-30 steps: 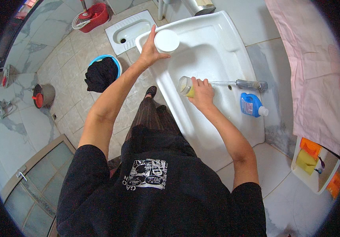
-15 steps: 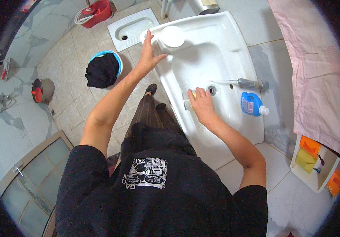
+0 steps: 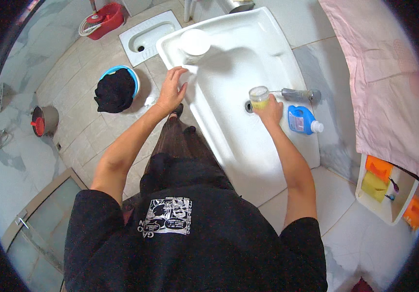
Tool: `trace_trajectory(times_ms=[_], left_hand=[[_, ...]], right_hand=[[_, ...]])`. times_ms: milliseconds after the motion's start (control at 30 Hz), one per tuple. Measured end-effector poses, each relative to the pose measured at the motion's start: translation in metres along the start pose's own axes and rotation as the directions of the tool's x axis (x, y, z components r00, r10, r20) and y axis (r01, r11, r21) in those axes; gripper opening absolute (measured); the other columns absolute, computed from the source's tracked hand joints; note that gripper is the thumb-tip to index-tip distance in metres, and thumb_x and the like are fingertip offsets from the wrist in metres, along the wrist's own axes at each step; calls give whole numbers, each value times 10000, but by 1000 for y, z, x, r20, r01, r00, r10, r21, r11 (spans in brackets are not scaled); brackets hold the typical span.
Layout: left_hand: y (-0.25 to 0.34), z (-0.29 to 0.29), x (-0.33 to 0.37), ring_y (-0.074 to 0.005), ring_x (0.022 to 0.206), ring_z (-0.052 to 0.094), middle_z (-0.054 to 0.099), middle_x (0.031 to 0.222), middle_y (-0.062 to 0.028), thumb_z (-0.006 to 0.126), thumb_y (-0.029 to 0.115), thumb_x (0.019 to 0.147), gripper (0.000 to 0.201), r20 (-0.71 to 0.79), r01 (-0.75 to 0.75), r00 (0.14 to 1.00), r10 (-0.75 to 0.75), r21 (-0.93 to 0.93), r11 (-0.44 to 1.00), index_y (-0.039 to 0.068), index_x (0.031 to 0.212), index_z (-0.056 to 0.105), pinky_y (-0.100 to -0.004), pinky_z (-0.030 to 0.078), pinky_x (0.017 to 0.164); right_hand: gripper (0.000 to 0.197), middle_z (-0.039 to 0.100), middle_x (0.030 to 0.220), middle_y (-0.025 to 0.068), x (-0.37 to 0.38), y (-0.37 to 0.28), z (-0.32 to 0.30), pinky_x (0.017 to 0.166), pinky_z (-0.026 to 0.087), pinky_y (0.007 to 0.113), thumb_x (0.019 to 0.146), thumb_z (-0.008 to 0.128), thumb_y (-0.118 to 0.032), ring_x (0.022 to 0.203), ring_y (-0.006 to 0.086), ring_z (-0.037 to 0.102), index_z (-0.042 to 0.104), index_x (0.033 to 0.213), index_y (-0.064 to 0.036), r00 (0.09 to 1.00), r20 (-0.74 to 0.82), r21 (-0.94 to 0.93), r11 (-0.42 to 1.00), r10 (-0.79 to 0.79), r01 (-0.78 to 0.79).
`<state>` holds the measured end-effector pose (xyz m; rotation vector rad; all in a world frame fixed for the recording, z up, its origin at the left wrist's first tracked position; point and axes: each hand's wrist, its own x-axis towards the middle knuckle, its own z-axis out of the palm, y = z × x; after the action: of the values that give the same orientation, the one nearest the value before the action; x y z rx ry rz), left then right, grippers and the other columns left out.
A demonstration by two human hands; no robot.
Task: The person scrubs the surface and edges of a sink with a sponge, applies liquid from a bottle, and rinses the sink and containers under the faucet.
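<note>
My right hand [image 3: 272, 111] is closed around a clear cup [image 3: 258, 91] with a yellow patch on its side. It holds the cup over the white washbasin [image 3: 231, 131], by the drain and close to the end of the faucet [image 3: 299, 95]. My left hand [image 3: 171, 90] hangs at the basin's left rim, fingers loosely bent and thumb apart, with nothing in it. Beyond that hand, a round white-topped container [image 3: 195, 43] stands on the basin's far left corner. A blue bottle with a white cap [image 3: 301, 120] rests on the ledge beside the faucet, right of my right hand.
Black cloth [image 3: 116, 90] fills a blue-rimmed bucket on the floor at left. Past it are a squat toilet [image 3: 146, 38], a red mop bucket [image 3: 108, 22] and a grey bucket [image 3: 48, 120]. Pink fabric [image 3: 370, 73] hangs at right above a white bin [image 3: 382, 192].
My right hand has lifted the cup from the basin bottom and carried it right, toward the faucet. My left hand has drawn back from beside the white-topped container toward me.
</note>
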<state>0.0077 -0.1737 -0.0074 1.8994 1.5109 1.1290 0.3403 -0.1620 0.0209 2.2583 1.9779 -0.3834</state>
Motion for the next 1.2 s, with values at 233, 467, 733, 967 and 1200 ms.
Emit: trace_trajectory(times_ms=[233,467,733,967,1200], left_hand=[[0,18,-11,-347,1103,433,495,1093,-174,592,28,727,316,290,-172,949,126,137,976,2,1033,515,-422,356,960],[19,50,-14,-307,1200,395,532,1138,-160,498,317,855,364,628,-315,778,16,368,875,7,1034,562,-494,203,1050],[34,103,0,-288,1093,497,573,1080,-157,472,412,863,425,886,-371,447,-124,310,875,39,1040,575,-525,260,1005],[4,140,-22,-324,1004,548,599,1024,-181,510,402,842,430,952,-442,266,151,-19,897,22,1030,584,-422,392,911],[52,150,-28,-330,942,574,612,992,-176,486,387,854,410,980,-422,192,60,27,906,19,994,600,-398,444,834]], right_hand=[[827,542,1109,169,17,-5,25,882,387,418,523,812,-353,1029,347,461,440,1188,-33,974,-158,363,927,164,-97],[869,541,1077,199,-27,23,20,863,399,424,504,827,-364,1004,355,477,420,1194,-28,964,-226,461,887,142,-23],[682,563,1070,122,-117,31,77,857,414,324,600,802,-249,982,225,531,451,1138,-20,772,-89,878,415,630,-237],[541,573,971,57,-187,29,69,710,439,264,701,730,-371,814,158,551,523,1068,-32,522,281,953,-299,805,-51],[607,540,866,22,-209,32,57,536,388,268,689,642,-573,723,146,492,514,1088,-134,467,682,643,-765,562,-18]])
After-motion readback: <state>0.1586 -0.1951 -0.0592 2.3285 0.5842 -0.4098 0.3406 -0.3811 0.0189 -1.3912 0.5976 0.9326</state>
